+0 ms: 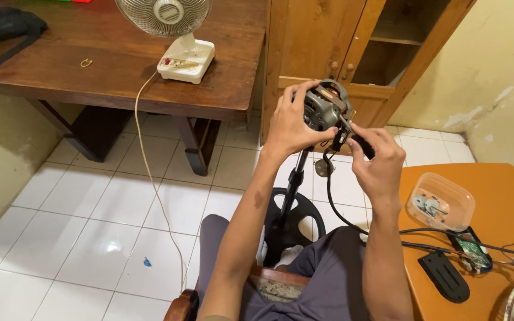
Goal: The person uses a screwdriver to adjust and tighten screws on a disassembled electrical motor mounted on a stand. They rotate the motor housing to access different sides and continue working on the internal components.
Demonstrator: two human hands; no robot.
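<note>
Fan motor (pixel 322 107) — in both hands

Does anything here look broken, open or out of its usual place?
Yes. The fan motor on the stand is bare, without cover or blades. On the orange table, a circuit board lies exposed beside a loose black cover.

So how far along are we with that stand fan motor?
Done: the fan motor is stripped bare on its pole; small metal parts lie in a clear tub, and a black cover and circuit board lie on the orange table. In hand: left hand grips the motor, right hand works a black part beside it. Left: everything is unassembled.
</note>
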